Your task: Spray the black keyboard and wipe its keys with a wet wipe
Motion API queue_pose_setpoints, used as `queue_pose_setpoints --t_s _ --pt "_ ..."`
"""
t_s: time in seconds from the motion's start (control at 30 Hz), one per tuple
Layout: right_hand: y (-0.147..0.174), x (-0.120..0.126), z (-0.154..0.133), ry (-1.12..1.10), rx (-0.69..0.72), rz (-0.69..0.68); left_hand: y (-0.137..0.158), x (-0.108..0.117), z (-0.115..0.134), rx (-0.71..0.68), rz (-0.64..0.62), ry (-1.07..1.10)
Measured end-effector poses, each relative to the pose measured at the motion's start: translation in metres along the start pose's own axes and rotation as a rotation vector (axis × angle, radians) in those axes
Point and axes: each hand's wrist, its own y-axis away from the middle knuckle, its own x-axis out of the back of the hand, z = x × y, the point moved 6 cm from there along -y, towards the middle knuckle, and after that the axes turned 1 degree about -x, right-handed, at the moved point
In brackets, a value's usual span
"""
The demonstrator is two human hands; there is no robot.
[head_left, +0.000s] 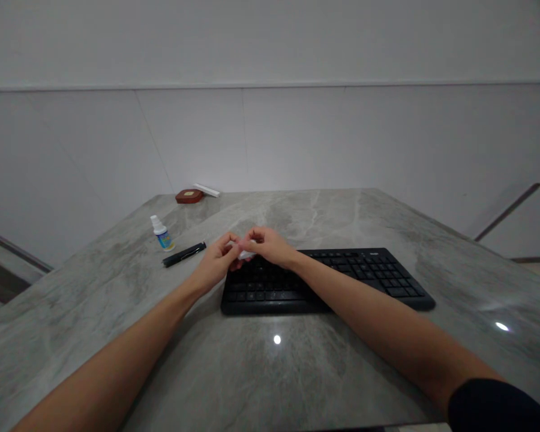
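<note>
Both hands meet over top-left corner of black keyboard (324,282). Left hand (218,261) & right hand (270,245) pinch a small white object (245,254) between fingertips, can't tell what it is. Left of kbd on grey marble table (297,372): black pen (184,254), small white bottle w/ blue label (162,233). Far edge: red-brown box (189,195).

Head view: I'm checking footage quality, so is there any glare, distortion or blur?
Head view: two lamp glints on the glossy table; wide-angle stretch bends the edges; the small white thing pinched between both hands is too small to identify; keyboard sharp.
</note>
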Motion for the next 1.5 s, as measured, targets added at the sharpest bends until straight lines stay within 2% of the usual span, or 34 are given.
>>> queue_pose_setpoints --t_s 0.07,0.17,0.27,0.37,0.5,0.67,0.83,1.0,1.13,1.33,1.5 --pt "-0.003 -0.001 0.005 -0.022 -0.011 -0.005 -0.002 0.003 -0.001 -0.043 0.038 -0.088" --pt "-0.005 0.0 0.007 0.007 0.029 0.006 -0.003 0.012 0.003 -0.107 0.135 -0.358" --pt "-0.002 0.006 0.002 0.229 0.106 0.118 -0.003 0.018 0.007 -0.139 0.217 -0.566" --pt "0.003 0.006 -0.006 0.539 0.151 0.187 -0.004 0.021 0.007 -0.156 0.236 -0.609" --pt "0.007 -0.001 -0.01 0.723 0.21 0.147 -0.006 0.02 0.001 -0.123 0.208 -0.591" --pt "0.008 -0.004 -0.003 0.745 0.23 0.109 -0.01 0.022 -0.009 -0.057 0.216 -0.485" --pt "0.008 0.001 -0.006 0.637 0.201 0.25 -0.01 0.028 -0.012 -0.036 0.308 -0.373" --pt "0.008 -0.001 -0.011 0.628 0.286 0.257 -0.009 0.029 -0.014 -0.014 0.36 -0.293" --pt "0.01 -0.003 -0.011 0.701 0.389 0.24 -0.008 0.036 -0.015 -0.036 0.453 -0.279" --pt "0.009 -0.009 -0.002 0.884 0.341 0.101 -0.013 0.046 -0.034 0.004 0.483 -0.235" --pt "0.01 -0.011 -0.005 1.016 0.295 0.087 -0.016 0.047 -0.041 0.018 0.446 -0.232"
